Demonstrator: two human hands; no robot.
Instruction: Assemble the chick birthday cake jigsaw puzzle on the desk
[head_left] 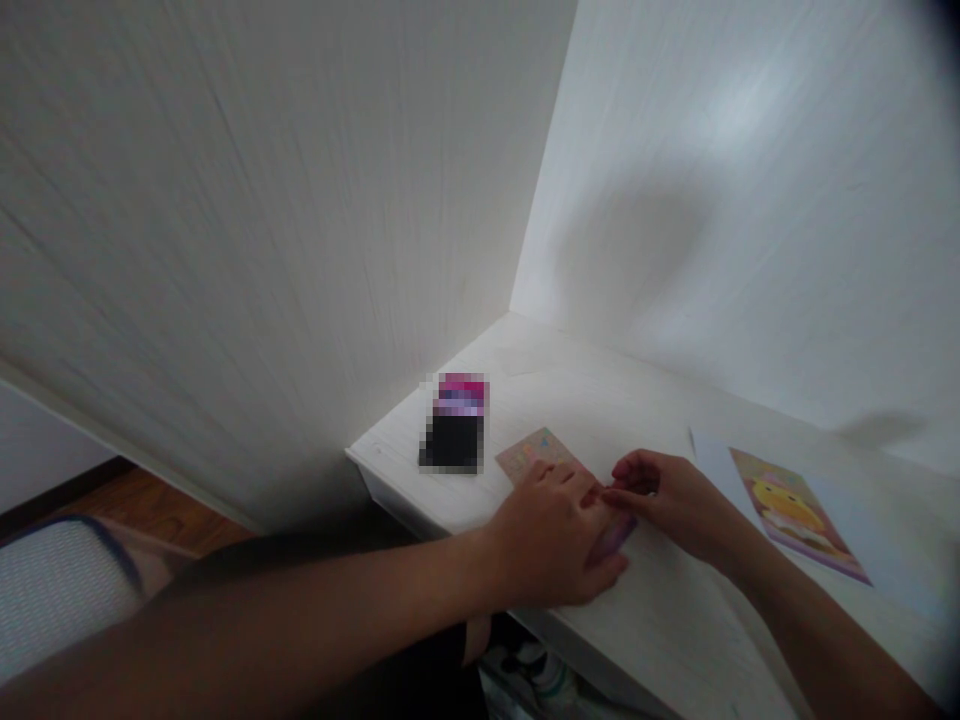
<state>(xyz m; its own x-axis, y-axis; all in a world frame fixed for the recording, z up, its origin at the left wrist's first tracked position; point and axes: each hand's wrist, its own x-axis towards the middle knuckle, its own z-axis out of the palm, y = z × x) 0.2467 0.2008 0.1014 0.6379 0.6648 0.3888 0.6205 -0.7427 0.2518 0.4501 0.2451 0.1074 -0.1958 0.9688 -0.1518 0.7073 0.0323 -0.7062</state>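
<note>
A small colourful patterned sheet [536,452] lies flat on the white desk [600,400]. My left hand [551,545] rests palm down on its near part and covers most of it. My right hand [664,495] meets it from the right, fingertips pinched together at the sheet's right edge beside my left fingers. What the pinch holds is too small to tell. Only the sheet's far corner shows.
A small dark box with a pink top [454,422], partly blurred out, stands near the desk's left edge. A picture sheet with a yellow cartoon figure [799,512] lies on white paper at the right. White walls close the corner behind. A cushioned seat [60,590] is at lower left.
</note>
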